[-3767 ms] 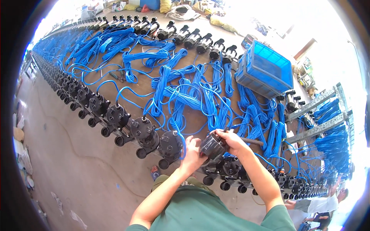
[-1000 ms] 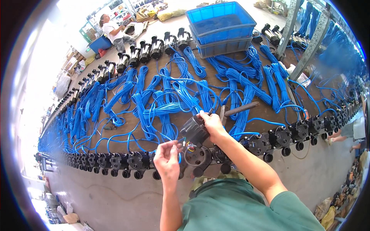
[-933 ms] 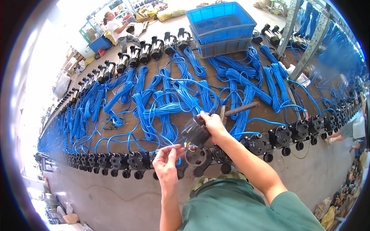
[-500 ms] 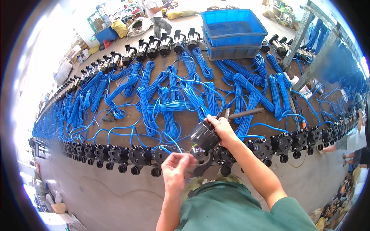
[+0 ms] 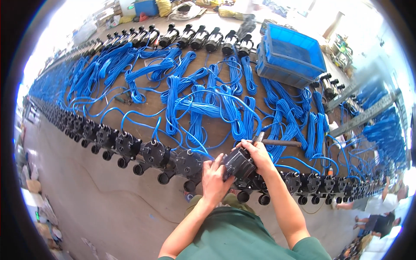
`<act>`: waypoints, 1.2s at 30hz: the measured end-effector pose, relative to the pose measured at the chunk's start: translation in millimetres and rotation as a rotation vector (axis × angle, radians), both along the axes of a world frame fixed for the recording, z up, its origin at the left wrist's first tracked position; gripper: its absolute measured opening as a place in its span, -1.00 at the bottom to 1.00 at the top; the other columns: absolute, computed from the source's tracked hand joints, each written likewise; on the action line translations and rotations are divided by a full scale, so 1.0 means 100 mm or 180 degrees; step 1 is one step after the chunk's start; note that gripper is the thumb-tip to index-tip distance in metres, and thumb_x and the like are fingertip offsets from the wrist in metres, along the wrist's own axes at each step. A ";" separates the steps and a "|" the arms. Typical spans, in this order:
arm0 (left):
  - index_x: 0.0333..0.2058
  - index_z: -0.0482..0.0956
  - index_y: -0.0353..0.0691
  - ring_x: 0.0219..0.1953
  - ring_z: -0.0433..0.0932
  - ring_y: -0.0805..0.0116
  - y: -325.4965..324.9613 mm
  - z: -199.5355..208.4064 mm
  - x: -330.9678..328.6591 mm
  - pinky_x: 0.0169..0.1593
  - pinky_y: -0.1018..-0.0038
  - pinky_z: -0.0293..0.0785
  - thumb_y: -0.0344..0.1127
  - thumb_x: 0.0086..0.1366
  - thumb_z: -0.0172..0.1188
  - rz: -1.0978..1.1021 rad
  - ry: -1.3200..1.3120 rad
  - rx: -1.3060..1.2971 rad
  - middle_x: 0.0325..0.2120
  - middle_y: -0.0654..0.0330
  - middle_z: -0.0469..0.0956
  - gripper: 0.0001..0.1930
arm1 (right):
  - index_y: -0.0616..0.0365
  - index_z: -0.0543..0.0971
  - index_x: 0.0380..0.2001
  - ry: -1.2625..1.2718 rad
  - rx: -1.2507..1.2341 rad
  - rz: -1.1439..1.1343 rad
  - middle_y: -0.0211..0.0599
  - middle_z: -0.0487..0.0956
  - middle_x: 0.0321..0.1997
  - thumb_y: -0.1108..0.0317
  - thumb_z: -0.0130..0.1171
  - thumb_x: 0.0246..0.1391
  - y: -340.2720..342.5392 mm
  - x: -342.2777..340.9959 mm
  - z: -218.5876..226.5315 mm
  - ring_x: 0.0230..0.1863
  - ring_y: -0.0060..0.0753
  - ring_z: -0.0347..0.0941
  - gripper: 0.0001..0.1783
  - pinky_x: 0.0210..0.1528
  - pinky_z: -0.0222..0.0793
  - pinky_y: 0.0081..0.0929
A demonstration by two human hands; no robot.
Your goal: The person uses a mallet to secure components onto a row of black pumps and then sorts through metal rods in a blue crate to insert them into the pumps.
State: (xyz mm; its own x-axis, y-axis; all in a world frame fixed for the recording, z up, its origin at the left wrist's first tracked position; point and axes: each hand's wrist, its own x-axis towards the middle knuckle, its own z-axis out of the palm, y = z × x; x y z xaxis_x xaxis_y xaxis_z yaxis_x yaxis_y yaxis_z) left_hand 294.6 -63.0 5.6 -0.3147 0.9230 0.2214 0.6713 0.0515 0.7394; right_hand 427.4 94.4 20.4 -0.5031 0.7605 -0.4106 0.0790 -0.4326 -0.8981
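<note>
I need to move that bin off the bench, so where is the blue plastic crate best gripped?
Grip the blue plastic crate by its raised rim on the two short ends, coming from above: the top is open, and pumps and cable coils crowd its sides.

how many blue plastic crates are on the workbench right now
1. The blue crate sits at the far right of the bench, beyond the blue cable coils. Others may lie outside the view.

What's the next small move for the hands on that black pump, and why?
Probably seat the black pump into the near-edge pump row. Both the left hand and right hand grip it at the row, above other pumps.
</note>
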 end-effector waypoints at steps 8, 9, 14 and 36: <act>-0.15 0.64 -0.40 0.19 0.37 -0.12 -0.14 -0.42 -0.10 0.25 0.08 0.37 -0.35 -0.12 0.50 -0.0075 0.0197 0.0217 0.22 0.02 0.45 -0.51 | 0.30 0.65 -0.33 -0.0076 0.0688 -0.0068 -0.27 0.70 -0.33 0.28 0.01 0.42 -0.22 -0.18 0.00 -0.36 -0.61 0.55 -0.65 -0.22 0.49 -0.56; -0.14 0.64 -0.41 0.19 0.36 -0.12 -0.17 -0.39 -0.11 0.24 0.08 0.37 -0.34 -0.09 0.49 -0.0060 0.0118 0.0273 0.22 -0.01 0.45 -0.52 | 0.30 0.66 -0.33 -0.0122 0.0744 -0.0107 -0.28 0.70 -0.33 0.29 0.00 0.42 -0.25 -0.19 0.01 -0.36 -0.62 0.55 -0.65 -0.22 0.49 -0.56; -0.07 0.62 -0.38 0.20 0.39 -0.14 -0.37 -0.39 -0.18 0.19 0.10 0.43 -0.30 0.09 0.42 -0.0108 -0.0256 0.0623 0.21 -0.10 0.43 -0.57 | 0.30 0.69 -0.32 -0.0905 0.1623 0.0091 -0.36 0.69 -0.35 0.28 -0.02 0.44 -0.37 -0.21 0.11 -0.33 -0.66 0.53 -0.61 -0.20 0.43 -0.63; 0.21 0.49 -0.16 -0.30 0.52 0.58 -0.25 -0.77 0.08 -0.38 0.57 0.50 -0.59 0.07 0.38 0.0888 -0.3536 0.0127 -0.23 0.37 0.50 -0.33 | 0.23 0.66 -0.33 -0.2078 0.3434 0.0022 -0.06 0.62 -0.49 0.34 0.09 0.31 -0.62 -0.35 0.19 -0.48 -0.04 0.58 -0.77 -0.40 0.43 -0.30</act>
